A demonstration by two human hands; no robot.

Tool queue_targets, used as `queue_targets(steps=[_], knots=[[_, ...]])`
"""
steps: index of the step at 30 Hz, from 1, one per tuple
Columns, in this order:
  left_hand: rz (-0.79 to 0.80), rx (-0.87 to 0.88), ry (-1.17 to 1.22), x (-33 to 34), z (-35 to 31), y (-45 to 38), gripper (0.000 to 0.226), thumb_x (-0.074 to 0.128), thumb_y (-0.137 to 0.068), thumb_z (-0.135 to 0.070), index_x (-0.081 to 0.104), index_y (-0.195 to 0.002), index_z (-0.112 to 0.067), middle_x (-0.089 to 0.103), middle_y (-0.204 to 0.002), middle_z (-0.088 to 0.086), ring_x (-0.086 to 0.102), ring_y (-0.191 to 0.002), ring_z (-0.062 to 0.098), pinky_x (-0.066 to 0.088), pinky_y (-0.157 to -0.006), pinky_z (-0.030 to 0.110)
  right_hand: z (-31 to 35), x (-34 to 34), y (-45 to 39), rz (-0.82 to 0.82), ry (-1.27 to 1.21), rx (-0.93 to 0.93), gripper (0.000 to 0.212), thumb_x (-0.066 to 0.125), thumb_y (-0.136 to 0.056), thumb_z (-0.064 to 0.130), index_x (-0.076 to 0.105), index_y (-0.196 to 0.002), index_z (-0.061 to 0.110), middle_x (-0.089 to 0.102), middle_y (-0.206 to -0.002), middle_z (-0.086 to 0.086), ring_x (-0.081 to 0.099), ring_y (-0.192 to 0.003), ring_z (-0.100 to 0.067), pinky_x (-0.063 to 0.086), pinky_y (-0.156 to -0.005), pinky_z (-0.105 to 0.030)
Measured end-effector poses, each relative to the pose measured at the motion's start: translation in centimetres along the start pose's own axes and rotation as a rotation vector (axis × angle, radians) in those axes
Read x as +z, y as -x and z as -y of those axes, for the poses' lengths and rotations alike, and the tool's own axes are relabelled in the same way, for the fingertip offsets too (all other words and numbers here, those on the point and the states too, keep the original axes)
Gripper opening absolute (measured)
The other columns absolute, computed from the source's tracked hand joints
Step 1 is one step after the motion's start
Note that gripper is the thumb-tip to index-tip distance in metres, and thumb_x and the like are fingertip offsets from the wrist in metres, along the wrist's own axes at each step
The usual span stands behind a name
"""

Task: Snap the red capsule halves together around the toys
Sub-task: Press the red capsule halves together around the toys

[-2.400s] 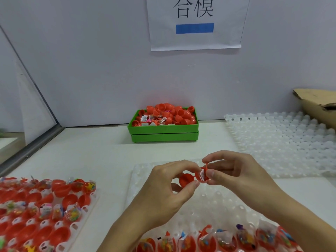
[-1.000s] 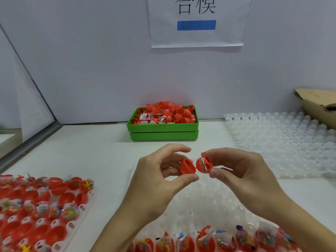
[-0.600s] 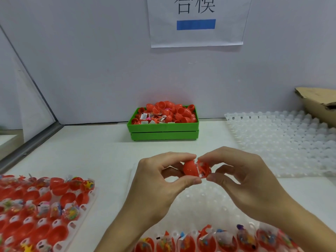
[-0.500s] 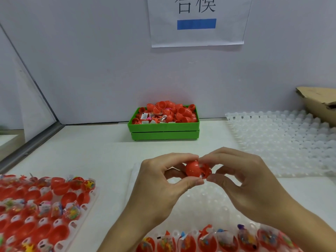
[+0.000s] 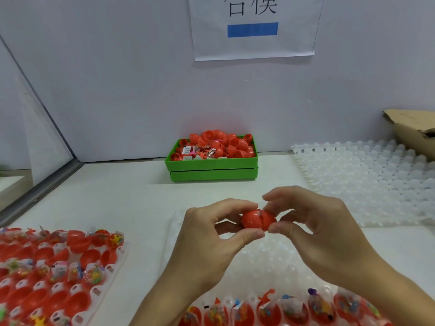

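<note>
- A pale wall is backing the white worktable [image 5: 131, 198], with a paper sign [image 5: 253, 27] hanging above a green bin [image 5: 213, 164] that is overflowing with loose red shells and bagged toys.
- The left hand [image 5: 207, 234] is pinching the left half of the red capsule [image 5: 257, 220] between thumb and forefinger, and the right hand [image 5: 315, 229] is gripping the right half the same way; the capsule is sitting in the air between them, above the near clear blister tray [image 5: 179, 222].
- The two halves are meeting, but a sliver of pale wrapper is showing at the seam on top, so the closure is probably not complete.
- That trapped film is the main risk: pressing harder on it is likely leaving the rim unlatched, or the capsule is springing open again once released.
- Squeezing off-axis is another hazard, since round, smooth shells are prone to skating past each other and popping out of a fingertip pinch.
- A dropped capsule is likely rolling toward the open filled halves in the left tray [image 5: 70, 278] or the front row [image 5: 282, 309], and could be knocking toys loose.
- A second clear tray [image 5: 376, 180] and a cardboard box [image 5: 414, 132] are lying at the right, well apart from the hands.
</note>
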State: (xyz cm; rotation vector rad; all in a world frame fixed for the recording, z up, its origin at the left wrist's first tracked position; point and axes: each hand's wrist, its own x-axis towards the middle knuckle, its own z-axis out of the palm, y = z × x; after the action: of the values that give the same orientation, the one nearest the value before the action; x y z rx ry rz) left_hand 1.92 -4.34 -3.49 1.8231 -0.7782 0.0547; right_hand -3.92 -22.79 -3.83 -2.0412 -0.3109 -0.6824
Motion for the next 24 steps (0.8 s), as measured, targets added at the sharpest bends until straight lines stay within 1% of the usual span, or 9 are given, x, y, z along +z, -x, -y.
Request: queue_targets(steps=[4,6,8,10,14,17,20,22,24], knots=[[0.005,-0.020,0.022,0.1,0.0,0.1,0.038,0.075,-0.065,-0.040,0.073,-0.103,-0.040,0.073,-0.095,-0.022,0.070,-0.089,0.004,0.056,-0.079,0.016,0.5,-0.2,0.1,0.056,-0.134,0.095,0.047,0.074,-0.080,-0.008,0.067,-0.105,0.031,0.070,-0.092,0.006,0.073,-0.080,-0.019,0.058,-0.069,-0.023],[0.008,-0.038,0.045,0.0,0.0,0.0,0.039,0.076,-0.065,-0.038,0.073,-0.104,-0.038,0.074,-0.095,-0.021,0.071,-0.089,0.005,0.057,-0.081,0.018,0.8,-0.2,0.1,0.088,-0.222,0.139,0.045,0.072,-0.081,-0.010,0.068,-0.106,0.027,0.070,-0.094,0.001,0.074,-0.074,-0.024,0.057,-0.067,-0.022],[0.020,-0.059,0.094,-0.1,0.0,0.0,0.041,0.076,-0.065,-0.035,0.074,-0.106,-0.035,0.075,-0.094,-0.017,0.072,-0.088,0.008,0.058,-0.081,0.021,0.9,-0.1,0.0,0.079,-0.259,0.166,0.040,0.074,-0.079,-0.010,0.070,-0.104,0.021,0.071,-0.093,-0.003,0.073,-0.074,-0.026,0.057,-0.068,-0.023],[0.035,-0.068,0.144,-0.1,-0.1,-0.1,0.040,0.076,-0.068,-0.031,0.074,-0.108,-0.031,0.076,-0.095,-0.014,0.072,-0.089,0.009,0.057,-0.081,0.020,1.0,-0.1,-0.1,0.055,-0.294,0.195,0.034,0.076,-0.077,-0.007,0.071,-0.101,0.016,0.073,-0.092,-0.003,0.073,-0.076,-0.026,0.059,-0.069,-0.026],[0.011,-0.069,0.175,-0.1,-0.1,-0.1,0.037,0.078,-0.074,-0.021,0.074,-0.109,-0.029,0.076,-0.095,-0.012,0.073,-0.090,0.009,0.057,-0.081,0.019,1.2,0.0,-0.3,0.029,-0.318,0.242,0.026,0.077,-0.074,0.000,0.074,-0.097,0.010,0.077,-0.089,-0.001,0.074,-0.077,-0.022,0.059,-0.069,-0.024],[-0.009,-0.075,0.230,0.0,-0.1,-0.2,0.037,0.079,-0.070,-0.022,0.074,-0.107,-0.025,0.077,-0.097,-0.007,0.073,-0.093,0.013,0.058,-0.080,0.021,1.1,0.0,-0.3,0.021,-0.335,0.290,0.025,0.078,-0.074,0.002,0.075,-0.096,0.011,0.077,-0.089,0.000,0.075,-0.078,-0.020,0.059,-0.072,-0.024],[-0.003,-0.080,0.245,0.0,-0.1,-0.3,0.031,0.080,-0.071,-0.017,0.075,-0.101,-0.022,0.077,-0.095,-0.005,0.073,-0.091,0.016,0.058,-0.078,0.022,1.1,0.0,-0.5,0.061,-0.382,0.337,0.024,0.075,-0.075,0.010,0.075,-0.099,0.013,0.078,-0.091,-0.002,0.075,-0.078,-0.022,0.058,-0.069,-0.023],[0.003,-0.085,0.242,0.0,0.0,-0.4,0.029,0.081,-0.074,-0.011,0.076,-0.100,-0.022,0.077,-0.094,-0.004,0.073,-0.089,0.016,0.058,-0.077,0.021,1.1,0.1,-0.6,0.082,-0.412,0.355,0.021,0.071,-0.080,0.005,0.075,-0.099,0.014,0.078,-0.089,-0.004,0.076,-0.079,-0.022,0.058,-0.067,-0.022],[0.005,-0.089,0.249,0.0,0.0,-0.4,0.029,0.081,-0.071,-0.015,0.076,-0.099,-0.021,0.077,-0.093,-0.004,0.074,-0.087,0.015,0.057,-0.075,0.019,1.0,0.2,-0.6,0.079,-0.420,0.361,0.023,0.070,-0.081,-0.001,0.076,-0.096,0.016,0.078,-0.087,-0.004,0.076,-0.079,-0.021,0.058,-0.067,-0.020]])
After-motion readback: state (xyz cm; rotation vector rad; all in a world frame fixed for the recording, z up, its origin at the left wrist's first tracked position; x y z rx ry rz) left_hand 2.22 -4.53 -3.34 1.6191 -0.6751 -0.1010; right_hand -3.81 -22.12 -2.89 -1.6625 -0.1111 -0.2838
